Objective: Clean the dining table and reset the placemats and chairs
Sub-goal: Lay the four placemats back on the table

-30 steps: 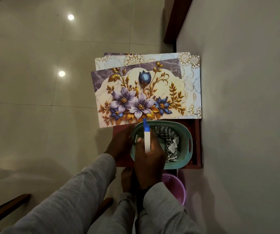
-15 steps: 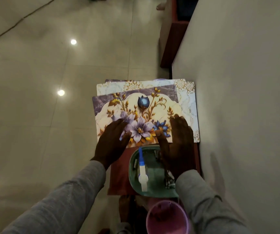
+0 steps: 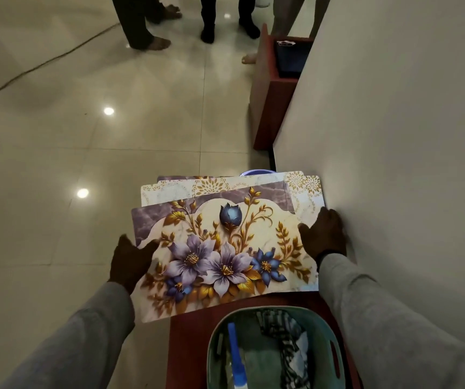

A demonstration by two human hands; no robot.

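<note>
A stack of placemats lies on a red-brown chair seat (image 3: 189, 324) beside the pale dining table (image 3: 394, 136). The top placemat (image 3: 225, 248) shows purple and blue flowers with gold leaves; a white-and-gold placemat (image 3: 304, 186) peeks out beneath it. My left hand (image 3: 130, 262) grips the stack's left edge, thumb on top. My right hand (image 3: 324, 234) grips the right edge, next to the table. A teal basket (image 3: 214, 346) sits nearer me on the seat, holding a blue-capped spray bottle (image 3: 237, 360) and a black-and-white cloth (image 3: 290, 343).
Another red-brown chair (image 3: 265, 88) stands further along the table with a dark item on its seat. Legs and feet of several people (image 3: 152, 37) stand on the glossy tiled floor ahead. A cable (image 3: 43, 63) crosses the floor at the left. A purple rim (image 3: 256, 172) shows behind the mats.
The spray bottle went from my right hand into the basket. Both hands moved from the top of the mat outward to grip the stack's left and right edges. The view tilted up.
</note>
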